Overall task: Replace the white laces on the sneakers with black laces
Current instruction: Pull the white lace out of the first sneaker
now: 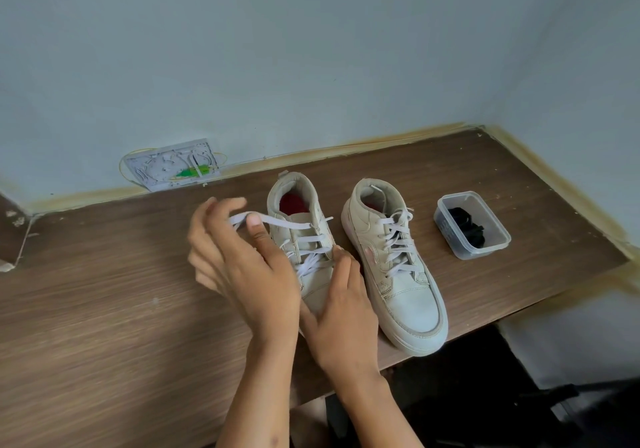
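Note:
Two white high-top sneakers stand side by side on the brown wooden table (104, 309), toes toward me. My left hand (239, 257) pinches a loose end of the white lace (277, 222) of the left sneaker (301, 212), drawn out to the left of its top eyelets. My right hand (341, 309) rests over the left sneaker's toe and holds it down, fingers reaching to the lower lacing. The right sneaker (398, 281) stays fully laced in white. Black laces (464, 224) lie in a clear plastic container (491, 250) to the right.
The table sits in a corner of pale blue walls. A white wall box with a green piece (173, 167) is mounted at the back left, just above the table. The table's front edge runs under my forearms, with dark floor space at the lower right.

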A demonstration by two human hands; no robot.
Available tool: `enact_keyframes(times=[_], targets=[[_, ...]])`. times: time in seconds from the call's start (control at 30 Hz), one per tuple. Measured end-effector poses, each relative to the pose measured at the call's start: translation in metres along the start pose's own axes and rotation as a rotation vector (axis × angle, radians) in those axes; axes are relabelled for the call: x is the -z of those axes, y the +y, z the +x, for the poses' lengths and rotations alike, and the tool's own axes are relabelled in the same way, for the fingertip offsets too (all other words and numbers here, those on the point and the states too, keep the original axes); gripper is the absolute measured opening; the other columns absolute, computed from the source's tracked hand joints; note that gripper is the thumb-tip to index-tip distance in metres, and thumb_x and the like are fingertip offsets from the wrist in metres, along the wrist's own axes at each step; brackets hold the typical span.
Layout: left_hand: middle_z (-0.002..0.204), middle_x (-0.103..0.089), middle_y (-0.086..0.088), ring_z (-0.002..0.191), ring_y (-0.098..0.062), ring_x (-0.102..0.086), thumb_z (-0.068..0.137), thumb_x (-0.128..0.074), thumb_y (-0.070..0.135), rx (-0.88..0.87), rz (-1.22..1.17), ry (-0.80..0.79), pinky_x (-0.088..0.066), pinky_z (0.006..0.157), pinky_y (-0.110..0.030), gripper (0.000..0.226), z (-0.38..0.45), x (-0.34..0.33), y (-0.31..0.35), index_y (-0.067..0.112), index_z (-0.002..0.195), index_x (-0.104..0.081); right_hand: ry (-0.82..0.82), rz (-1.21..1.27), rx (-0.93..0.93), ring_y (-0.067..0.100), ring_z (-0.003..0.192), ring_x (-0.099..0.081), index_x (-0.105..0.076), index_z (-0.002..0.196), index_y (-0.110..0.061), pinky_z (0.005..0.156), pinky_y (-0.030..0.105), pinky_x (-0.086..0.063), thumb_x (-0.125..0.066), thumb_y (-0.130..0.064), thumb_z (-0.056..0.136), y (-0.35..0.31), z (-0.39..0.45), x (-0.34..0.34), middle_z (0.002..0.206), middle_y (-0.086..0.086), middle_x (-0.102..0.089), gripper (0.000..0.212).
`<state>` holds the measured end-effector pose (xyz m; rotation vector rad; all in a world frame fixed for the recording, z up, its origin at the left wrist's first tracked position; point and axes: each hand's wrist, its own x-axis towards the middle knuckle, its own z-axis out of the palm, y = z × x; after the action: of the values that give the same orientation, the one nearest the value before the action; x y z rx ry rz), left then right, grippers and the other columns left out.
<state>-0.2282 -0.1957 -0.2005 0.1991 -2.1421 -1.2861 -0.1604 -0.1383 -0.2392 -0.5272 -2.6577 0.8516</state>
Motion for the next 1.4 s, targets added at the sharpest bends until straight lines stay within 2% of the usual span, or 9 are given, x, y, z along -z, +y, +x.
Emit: enact_keyframes(times=[0.1, 0.3, 0.43, 0.67, 0.8, 0.97, 1.17, 1.3, 1.4], targets=[[0.143, -0.039, -0.003, 0.124, -0.029, -0.038, 0.1, -0.051, 0.031, -0.015, 0.043, -0.102, -0.032, 0.1, -0.049, 0.027, 0.005, 0.001, -0.007, 0.027, 0.126, -0.055, 0.007, -0.015, -0.004, 0.017, 0.131, -0.04, -0.024, 0.143, -0.017, 0.1, 0.034, -0.047, -0.05, -0.066, 0.085, 0.0, 0.0, -0.001, 0.141, -0.001, -0.038, 0.08], [0.149, -0.038, 0.0, 0.133, -0.032, -0.032, 0.09, -0.064, 0.025, -0.28, 0.308, -0.385, -0.023, 0.106, -0.05, 0.022, 0.001, 0.0, -0.013, 0.041, 0.104, -0.07, 0.0, -0.01, -0.011, 0.018, 0.131, -0.04, -0.024, 0.14, -0.017, 0.099, 0.035, -0.047, -0.042, -0.06, 0.077, -0.001, -0.001, -0.001, 0.141, 0.002, -0.04, 0.079], [0.148, -0.043, -0.001, 0.131, -0.032, -0.036, 0.085, -0.069, 0.04, -0.301, 0.347, -0.4, -0.03, 0.104, -0.053, 0.015, 0.002, -0.001, -0.013, 0.038, 0.1, -0.073, 0.006, -0.008, -0.015, 0.018, 0.134, -0.04, -0.021, 0.134, -0.022, 0.101, 0.032, -0.045, -0.036, -0.054, 0.072, -0.001, -0.001, -0.002, 0.142, 0.003, -0.041, 0.071], [0.137, -0.052, -0.003, 0.116, -0.025, -0.058, 0.09, -0.058, 0.021, -0.368, 0.214, -0.339, -0.034, 0.107, -0.046, 0.012, -0.002, -0.008, -0.017, 0.019, 0.089, -0.07, 0.021, 0.006, -0.01, 0.021, 0.132, -0.042, -0.022, 0.133, -0.02, 0.102, 0.036, -0.046, -0.053, -0.042, 0.082, -0.001, -0.003, -0.003, 0.141, 0.005, -0.041, 0.064], [0.141, -0.045, -0.007, 0.111, -0.026, -0.059, 0.095, -0.052, 0.015, -0.264, -0.001, -0.367, -0.052, 0.085, -0.049, 0.013, -0.004, -0.011, -0.015, 0.009, 0.088, -0.061, -0.001, 0.036, -0.046, 0.023, 0.133, -0.04, -0.022, 0.134, -0.019, 0.105, 0.038, -0.043, -0.057, -0.039, 0.08, -0.002, -0.004, -0.003, 0.14, 0.007, -0.04, 0.067], [0.138, -0.047, -0.009, 0.102, -0.005, -0.061, 0.1, -0.04, 0.004, -0.125, -0.231, -0.289, -0.046, 0.075, -0.008, 0.01, 0.008, -0.005, -0.011, 0.01, 0.094, -0.046, 0.023, 0.039, -0.121, 0.022, 0.129, -0.04, -0.029, 0.136, -0.013, 0.103, 0.038, -0.044, -0.045, -0.057, 0.082, -0.008, -0.002, -0.007, 0.139, 0.005, -0.039, 0.071], [0.14, -0.046, -0.013, 0.127, -0.03, -0.048, 0.099, -0.047, 0.015, 0.017, 0.088, -0.391, -0.042, 0.097, -0.05, 0.01, 0.017, 0.001, -0.036, 0.009, 0.098, -0.055, 0.064, 0.053, -0.155, 0.02, 0.123, -0.043, -0.034, 0.134, -0.013, 0.102, 0.037, -0.044, -0.057, -0.058, 0.087, -0.011, -0.001, -0.008, 0.132, 0.003, -0.042, 0.069], [0.147, -0.037, -0.007, 0.132, -0.027, -0.043, 0.097, -0.053, 0.015, 0.066, 0.168, -0.489, -0.036, 0.105, -0.048, 0.028, 0.029, 0.014, -0.041, 0.018, 0.125, -0.055, 0.054, 0.159, -0.168, 0.016, 0.121, -0.041, -0.036, 0.13, -0.017, 0.104, 0.034, -0.041, -0.052, -0.056, 0.092, -0.011, -0.002, -0.004, 0.13, -0.001, -0.041, 0.057], [0.122, -0.048, 0.006, 0.109, -0.015, -0.055, 0.094, -0.059, 0.016, 0.023, 0.052, -0.591, -0.043, 0.094, -0.037, 0.025, 0.036, 0.021, -0.041, 0.027, 0.117, -0.06, 0.156, 0.159, -0.127, 0.014, 0.118, -0.038, -0.04, 0.12, -0.023, 0.105, 0.032, -0.035, -0.046, -0.056, 0.095, -0.011, -0.002, -0.002, 0.129, -0.002, -0.038, 0.042]])
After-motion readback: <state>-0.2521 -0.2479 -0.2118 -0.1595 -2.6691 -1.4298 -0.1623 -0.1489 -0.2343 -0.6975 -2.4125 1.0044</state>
